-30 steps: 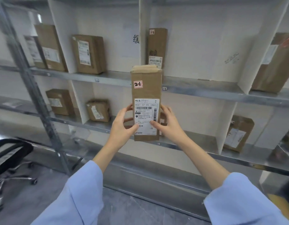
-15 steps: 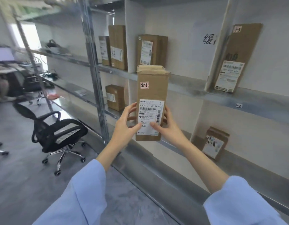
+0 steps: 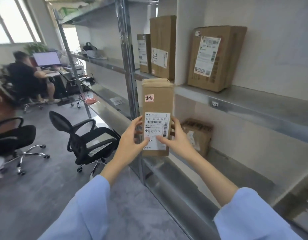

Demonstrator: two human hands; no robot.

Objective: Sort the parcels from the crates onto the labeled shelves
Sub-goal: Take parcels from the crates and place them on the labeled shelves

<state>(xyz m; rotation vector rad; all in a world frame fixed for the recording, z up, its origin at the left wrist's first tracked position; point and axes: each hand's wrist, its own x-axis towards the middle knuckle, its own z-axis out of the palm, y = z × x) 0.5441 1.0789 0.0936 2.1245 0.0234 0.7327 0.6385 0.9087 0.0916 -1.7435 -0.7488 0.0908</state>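
Standing upright at the middle of the view, a tall narrow cardboard parcel (image 3: 157, 116) is held up in front of the metal shelves (image 3: 250, 103). A small tag marked "2-1" (image 3: 149, 98) sits on its upper front, and a white shipping label (image 3: 156, 131) covers its lower half.

The left hand (image 3: 132, 141) grips the parcel from the 9 o'clock side, thumb pressed on the lower left of the label and fingers wrapped behind the box. The right hand (image 3: 177, 137) grips it from the 3 o'clock side, thumb on the lower right of the label, fingers curled round the right edge. The parcel rises well above both hands toward 12 o'clock, and only its bottom end shows below them. Both forearms come up from light blue sleeves (image 3: 91, 212) at 6 o'clock.

At 2 o'clock from the parcel, a wide box (image 3: 217, 58) with a label stands on the upper shelf, above a shelf tag reading "1-2" (image 3: 215, 104). At 12 o'clock, two more boxes (image 3: 160, 49) stand beside a white divider (image 3: 186, 40). At 3 o'clock, just behind the right hand, a small box (image 3: 198, 135) sits on the lower shelf.

At 9 o'clock, black office chairs (image 3: 87, 139) stand on the grey floor, and farther off a seated person (image 3: 26, 78) faces a monitor (image 3: 46, 58).
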